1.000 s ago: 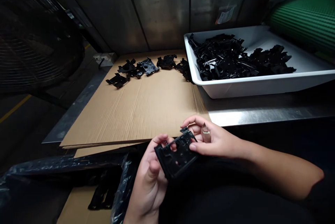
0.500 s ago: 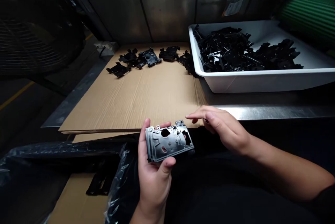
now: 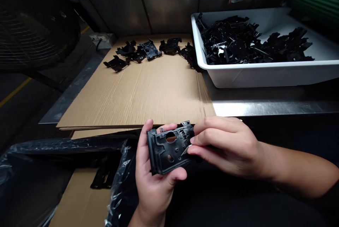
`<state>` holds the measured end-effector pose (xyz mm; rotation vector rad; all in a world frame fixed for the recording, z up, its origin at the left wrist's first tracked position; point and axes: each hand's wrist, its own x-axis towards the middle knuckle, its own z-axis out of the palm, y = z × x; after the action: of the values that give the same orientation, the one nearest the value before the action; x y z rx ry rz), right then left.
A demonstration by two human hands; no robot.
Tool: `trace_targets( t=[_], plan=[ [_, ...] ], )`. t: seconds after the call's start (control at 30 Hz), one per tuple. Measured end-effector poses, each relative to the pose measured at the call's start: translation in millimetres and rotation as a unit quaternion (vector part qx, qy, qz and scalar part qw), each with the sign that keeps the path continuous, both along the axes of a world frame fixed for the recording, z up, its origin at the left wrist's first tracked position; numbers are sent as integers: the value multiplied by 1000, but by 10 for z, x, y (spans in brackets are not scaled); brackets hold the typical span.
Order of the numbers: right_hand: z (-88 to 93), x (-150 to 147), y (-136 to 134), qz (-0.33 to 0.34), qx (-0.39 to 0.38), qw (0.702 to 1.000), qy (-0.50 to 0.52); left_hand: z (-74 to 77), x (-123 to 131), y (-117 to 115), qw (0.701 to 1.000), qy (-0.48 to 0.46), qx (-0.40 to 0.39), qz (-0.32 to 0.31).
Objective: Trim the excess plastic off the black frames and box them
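Note:
My left hand [image 3: 156, 181] is closed around a black moulded plastic frame [image 3: 169, 149] with round cut-outs and raised ribs, its thumb along the near edge and fingers behind. My right hand [image 3: 225, 145] pinches a small, pale, pointed blade [image 3: 186, 150]. The blade's tip lies against or just over the face of the frame, near its right side; exact contact is unclear. The rest of the blade is hidden by the fingers, as is the frame's right end.
Several similar black parts [image 3: 149, 49] lie along the back of the stacked cardboard sheets [image 3: 137, 92]. A white tray [image 3: 265, 75] heaped with black parts stands at right. A plastic-lined box [image 3: 118, 184] at lower left holds a black part [image 3: 102, 177] on cardboard. A fan [image 3: 37, 29] stands at left.
My right hand has moved left and down onto the frame, with the blade tip now showing between its fingers. The frame has tilted in my left hand and looks darker.

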<state>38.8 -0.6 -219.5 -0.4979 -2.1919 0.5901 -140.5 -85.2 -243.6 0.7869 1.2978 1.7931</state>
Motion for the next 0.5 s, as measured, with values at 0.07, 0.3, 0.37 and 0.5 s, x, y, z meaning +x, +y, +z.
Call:
trace_targets(
  t=[0.07,0.3,0.37,0.5],
  plan=[
    [6,7,-11,0,2,1000,-1,11,11,1,1000,-3,-2,8],
    [28,4,-15,-3,22,1000,-10,11,39,-6,999,11,-16,26],
    [42,7,-13,-1,23,1000,-19,5,33,-10,999,22,-13,21],
    [52,20,-10,12,31,999,-40,-12,5,-29,999,53,-6,-1]
  ],
)
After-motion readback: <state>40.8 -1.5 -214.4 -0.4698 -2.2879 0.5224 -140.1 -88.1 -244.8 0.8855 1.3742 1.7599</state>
